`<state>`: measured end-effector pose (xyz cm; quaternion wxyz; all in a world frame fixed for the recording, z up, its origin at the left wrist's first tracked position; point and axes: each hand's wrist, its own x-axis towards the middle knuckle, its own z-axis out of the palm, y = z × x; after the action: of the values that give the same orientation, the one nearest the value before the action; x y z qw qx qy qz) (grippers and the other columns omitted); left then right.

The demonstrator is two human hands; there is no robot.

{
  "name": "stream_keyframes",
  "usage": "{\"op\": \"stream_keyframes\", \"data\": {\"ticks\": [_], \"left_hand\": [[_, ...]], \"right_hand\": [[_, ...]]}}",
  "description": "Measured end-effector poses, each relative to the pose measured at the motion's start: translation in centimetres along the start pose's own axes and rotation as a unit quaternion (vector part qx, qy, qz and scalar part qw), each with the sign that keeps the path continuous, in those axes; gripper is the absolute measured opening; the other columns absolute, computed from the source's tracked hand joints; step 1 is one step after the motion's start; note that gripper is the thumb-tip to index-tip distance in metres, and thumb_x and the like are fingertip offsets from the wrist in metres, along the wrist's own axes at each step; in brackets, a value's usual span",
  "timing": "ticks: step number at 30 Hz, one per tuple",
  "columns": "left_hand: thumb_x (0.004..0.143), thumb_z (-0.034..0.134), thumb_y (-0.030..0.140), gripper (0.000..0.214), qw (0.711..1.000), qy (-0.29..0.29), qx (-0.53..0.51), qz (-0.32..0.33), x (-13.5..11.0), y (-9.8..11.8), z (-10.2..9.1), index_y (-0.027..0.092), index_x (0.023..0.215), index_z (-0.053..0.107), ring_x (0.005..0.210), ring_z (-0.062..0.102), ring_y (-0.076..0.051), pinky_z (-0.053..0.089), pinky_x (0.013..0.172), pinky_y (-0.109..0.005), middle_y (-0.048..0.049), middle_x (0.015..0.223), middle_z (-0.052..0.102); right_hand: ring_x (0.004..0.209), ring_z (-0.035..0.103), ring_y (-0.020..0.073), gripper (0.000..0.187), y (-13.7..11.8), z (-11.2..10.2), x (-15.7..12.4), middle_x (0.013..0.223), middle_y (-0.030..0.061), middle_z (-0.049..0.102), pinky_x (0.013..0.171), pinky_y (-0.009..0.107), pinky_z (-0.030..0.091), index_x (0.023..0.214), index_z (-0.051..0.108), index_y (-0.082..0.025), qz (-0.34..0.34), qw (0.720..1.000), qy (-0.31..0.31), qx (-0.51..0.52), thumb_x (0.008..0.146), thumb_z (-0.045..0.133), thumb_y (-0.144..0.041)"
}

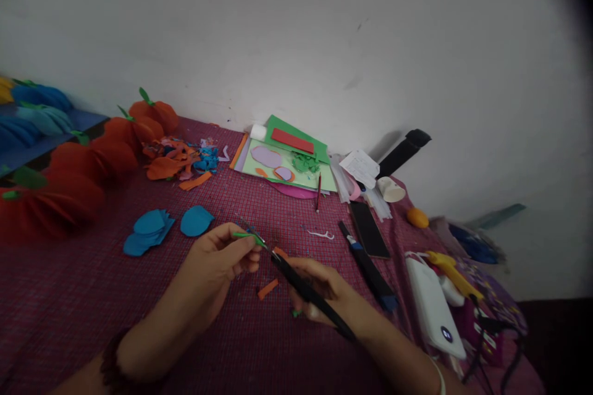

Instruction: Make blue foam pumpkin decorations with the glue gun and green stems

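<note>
My left hand (227, 251) pinches a small strip of green paper (249, 237) between thumb and fingers. In my right hand (324, 287) is a pair of black-handled scissors (301, 284), its blades angled up and left. The blades meet the green strip at its right end; whether they are cutting through it is too small to tell. Small orange paper scraps (267, 289) lie on the cloth below the hands. Just left of my left hand are cut blue paper shapes (197, 221) and a stack of similar blue pieces (147, 231).
Red paper pumpkins (69, 197) line the left side, near a scrap pile (173, 160). Coloured sheets (296, 157) lie against the wall, with a pencil (319, 191) beside them. At right are a phone (369, 229), a box cutter (368, 268), a white power bank (433, 305) and a yellow glue gun (454, 274).
</note>
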<state>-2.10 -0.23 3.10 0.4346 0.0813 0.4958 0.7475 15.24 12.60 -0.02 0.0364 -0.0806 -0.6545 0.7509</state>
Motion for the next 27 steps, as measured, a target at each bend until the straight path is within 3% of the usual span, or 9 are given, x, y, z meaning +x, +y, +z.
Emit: {"op": "stream_keyframes", "data": {"ticks": [13, 27], "left_hand": [[0.054, 0.081, 0.024, 0.024, 1.0, 0.0, -0.007, -0.002, 0.2, -0.1, 0.0, 0.014, 0.059, 0.06, 0.052, 0.057, -0.009, 0.047, 0.049, -0.019, 0.0012, 0.057, 0.062], [0.051, 0.086, 0.034, 0.03, 1.0, -0.002, 0.001, -0.026, 0.0, -0.4, 0.3, 0.013, 0.059, 0.066, 0.054, 0.057, -0.01, 0.047, 0.049, -0.019, -0.0005, 0.06, 0.064]], "right_hand": [[0.06, 0.036, 0.0068, 0.062, 0.7, -0.1, -0.2, 0.074, -0.0033, 0.049, 0.053, 0.019, 0.029, 0.132, 0.054, -0.027, 0.017, 1.0, 0.015, -0.002, 0.076, 0.076, -0.04], [0.059, 0.037, 0.0065, 0.06, 0.1, 0.7, -0.1, 0.071, -0.0035, 0.047, 0.051, 0.018, 0.03, 0.13, 0.055, -0.025, -0.017, 0.999, 0.027, 0.004, 0.077, 0.074, -0.044]]}}
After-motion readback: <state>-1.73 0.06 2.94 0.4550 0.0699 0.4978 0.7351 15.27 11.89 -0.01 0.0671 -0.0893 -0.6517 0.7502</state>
